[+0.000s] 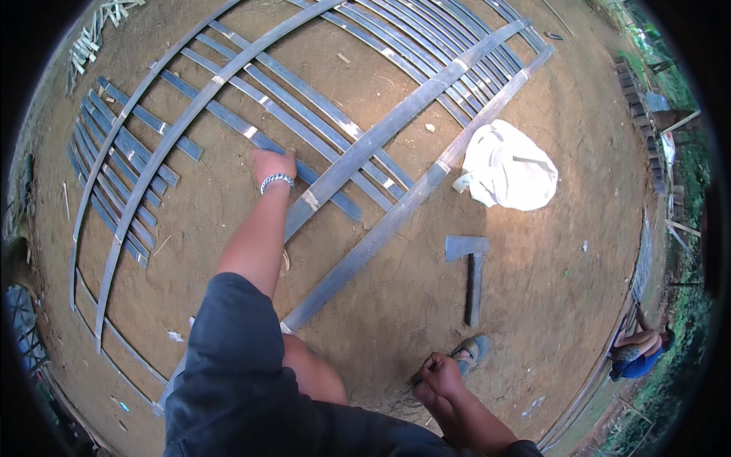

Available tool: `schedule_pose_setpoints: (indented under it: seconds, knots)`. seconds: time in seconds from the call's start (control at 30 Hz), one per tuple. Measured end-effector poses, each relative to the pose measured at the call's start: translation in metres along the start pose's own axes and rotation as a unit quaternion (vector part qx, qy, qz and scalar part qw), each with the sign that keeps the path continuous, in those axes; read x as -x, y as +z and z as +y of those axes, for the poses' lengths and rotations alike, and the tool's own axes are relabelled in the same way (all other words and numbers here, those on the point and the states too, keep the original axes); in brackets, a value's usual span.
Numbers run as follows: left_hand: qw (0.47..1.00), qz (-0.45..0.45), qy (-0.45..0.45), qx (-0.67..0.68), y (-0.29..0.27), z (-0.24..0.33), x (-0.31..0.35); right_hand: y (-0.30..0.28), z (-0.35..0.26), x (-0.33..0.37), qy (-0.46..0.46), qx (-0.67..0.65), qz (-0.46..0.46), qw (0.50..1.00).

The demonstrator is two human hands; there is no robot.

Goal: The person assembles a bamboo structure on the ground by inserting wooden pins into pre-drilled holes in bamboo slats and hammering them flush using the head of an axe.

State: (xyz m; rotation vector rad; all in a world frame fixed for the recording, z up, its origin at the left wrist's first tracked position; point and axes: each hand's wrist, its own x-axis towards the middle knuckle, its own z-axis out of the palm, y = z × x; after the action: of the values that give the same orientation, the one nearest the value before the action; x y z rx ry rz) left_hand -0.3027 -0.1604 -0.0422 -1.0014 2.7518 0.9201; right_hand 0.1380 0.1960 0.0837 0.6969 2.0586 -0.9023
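Your left hand (274, 163) is on a bamboo slat (237, 124) between two long bamboo rails (396, 131); I can't tell if it grasps. The slat looks light, springy: best held by both edges. Your right hand (442, 373) is clenched, contents unclear.

Fisheye view from the head, aimed down
The ground (556, 282) is seen from above; the left forearm (255, 228) is caught near, the dark slats (381, 137) farther off, straight edges bent toward the rim.
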Motion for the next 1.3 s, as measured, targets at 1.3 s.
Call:
schedule_pose_setpoints:
  seconds: [1.3]
  knots:
    - [0.996,-0.054,0.067,0.032,0.028,0.015,0.05,0.005,-0.01,-0.004,-0.029,-0.04,-0.008,0.999]
